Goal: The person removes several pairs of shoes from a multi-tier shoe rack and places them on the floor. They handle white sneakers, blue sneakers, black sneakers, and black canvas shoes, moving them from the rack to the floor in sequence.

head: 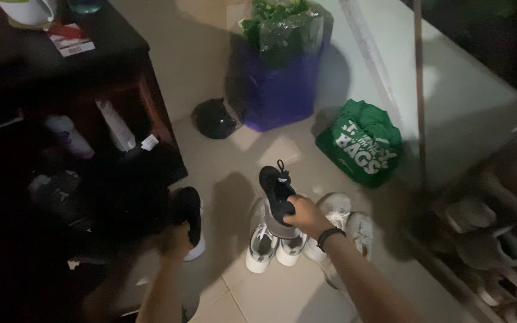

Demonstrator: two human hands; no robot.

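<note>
Our right fingers (293, 210) curl around the heel end of a black sneaker (276, 190), gripping it so that the shoe hangs lifted above the tiled floor (270, 287), its toe and lace loop pointing away from us toward the far wall. The right hand (308, 216), with a dark band at the wrist, sits just behind and below the shoe, so the sneaker rises from the fingertips rather than lying under the palm. Our left hand (176, 238) is clenched on the second black sneaker (188, 220), which shows a white sole; it is held low, close beside the dark cabinet (91, 90) at the left edge of the floor, and we cannot tell whether its sole touches the tiles. Directly beneath the raised shoe stand a pair of white sneakers (275, 245), side by side, with another pale pair (345, 221) just to their right. Farther back on the floor, near the wall, stand a purple bag with green leaves (279, 66), a dark round helmet (213, 118) beside it, and a green cloth bag (360, 142). Along the right edge of the floor, a shoe rack (498, 239) holds more footwear in shadow.
</note>
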